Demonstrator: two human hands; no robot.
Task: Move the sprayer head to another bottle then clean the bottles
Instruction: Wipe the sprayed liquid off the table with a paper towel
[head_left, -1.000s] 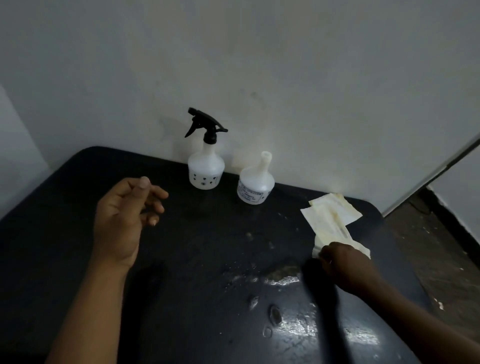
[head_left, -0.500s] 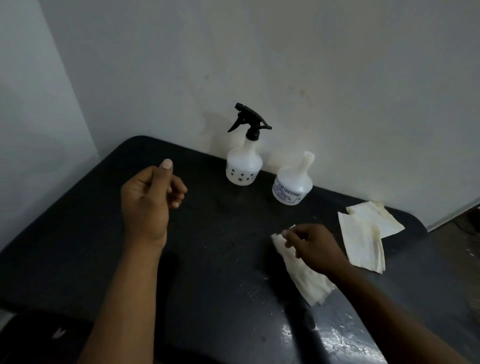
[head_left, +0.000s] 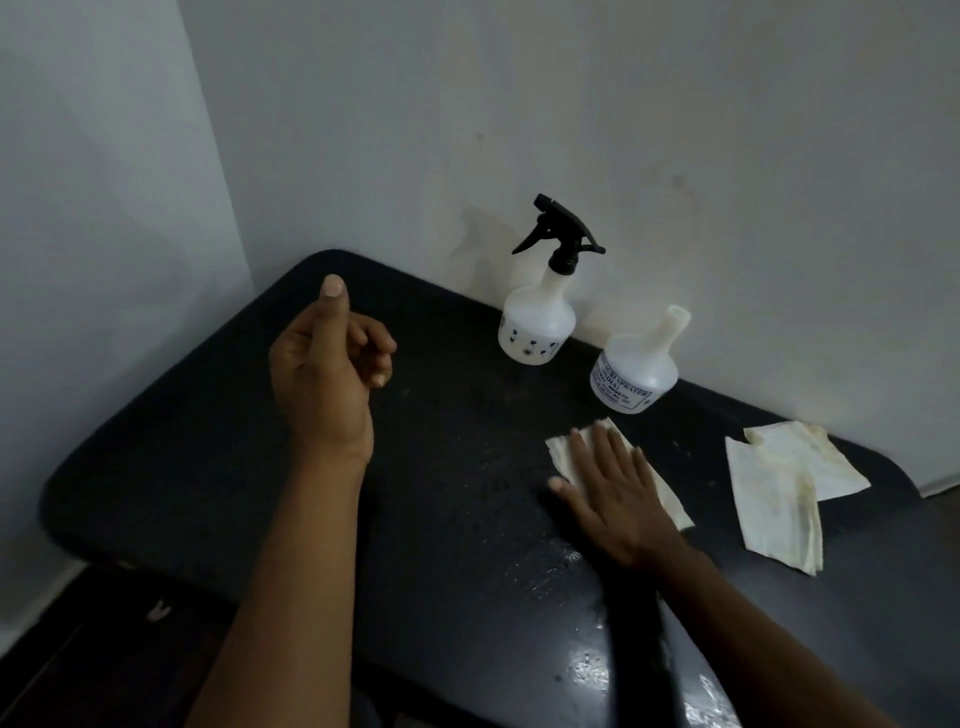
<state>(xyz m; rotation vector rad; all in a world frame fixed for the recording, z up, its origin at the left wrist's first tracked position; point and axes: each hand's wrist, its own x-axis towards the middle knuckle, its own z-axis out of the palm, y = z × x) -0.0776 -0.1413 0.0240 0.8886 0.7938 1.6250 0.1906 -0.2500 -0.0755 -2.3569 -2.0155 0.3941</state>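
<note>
A white bottle (head_left: 537, 325) with small dark dots stands at the back of the black table (head_left: 467, 519), wearing the black sprayer head (head_left: 560, 235). To its right stands a second white bottle (head_left: 635, 371) with a printed label and a bare, uncapped neck. My right hand (head_left: 615, 499) lies flat, fingers spread, on a pale cloth (head_left: 563, 452) spread on the table in front of the bottles. My left hand (head_left: 324, 376) hovers above the table's left half, fingers loosely curled, thumb up, holding nothing.
More pale, stained cloths (head_left: 789, 488) lie folded near the table's right edge. White walls meet in a corner behind the table. Wet, shiny patches (head_left: 587, 670) mark the near part of the tabletop. Dark floor (head_left: 78, 665) shows at lower left.
My right hand pulled one cloth from the pile leftward to the middle of the table, then let go its pinch and flattened on it. The view swung left; my left hand barely moved.
</note>
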